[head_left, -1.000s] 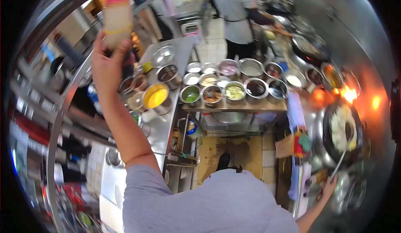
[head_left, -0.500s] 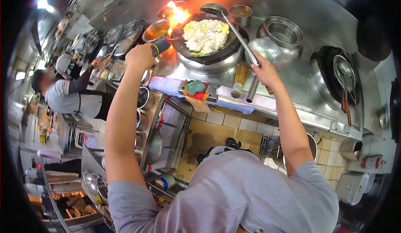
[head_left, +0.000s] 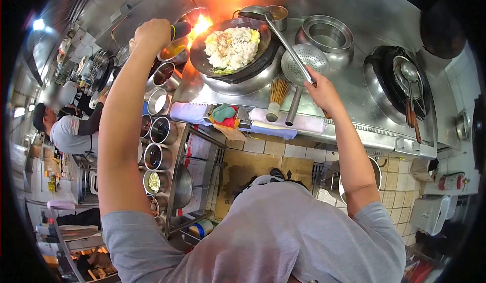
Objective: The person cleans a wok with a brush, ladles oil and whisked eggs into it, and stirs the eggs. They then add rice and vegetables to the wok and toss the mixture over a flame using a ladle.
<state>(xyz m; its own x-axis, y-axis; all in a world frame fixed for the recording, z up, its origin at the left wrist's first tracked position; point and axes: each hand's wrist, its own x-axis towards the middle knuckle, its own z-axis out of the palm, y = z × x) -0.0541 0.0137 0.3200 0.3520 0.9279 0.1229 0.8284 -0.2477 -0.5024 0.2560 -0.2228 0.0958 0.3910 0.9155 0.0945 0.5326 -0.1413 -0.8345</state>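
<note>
My left hand (head_left: 153, 33) is closed around a dark bottle-like container (head_left: 180, 30) with a yellow-green band, tipped toward the wok. Its label and mouth cannot be made out. In the black wok (head_left: 202, 66) lies white rice (head_left: 233, 50) mixed with yellow egg; brownish specks show on its upper part. My right hand (head_left: 320, 89) grips the handle of a steel ladle (head_left: 283, 39), whose bowl rests near the wok's far rim. Under that handle sits a perforated strainer (head_left: 307, 64). A bamboo wok brush (head_left: 278, 94) lies between wok and strainer handle.
Flames (head_left: 201, 25) rise left of the wok. A steel pot (head_left: 326, 40) stands behind the strainer; another wok (head_left: 377, 85) holds utensils at right. Sauce pots (head_left: 161, 130) line the left shelf. Folded towels (head_left: 190, 111) edge the stove. A co-worker (head_left: 68, 131) stands far left.
My left hand has moved up and left with the container, away from the wok's rim. Brown specks now show on the rice. My right hand keeps hold of the ladle; the whole view has shifted.
</note>
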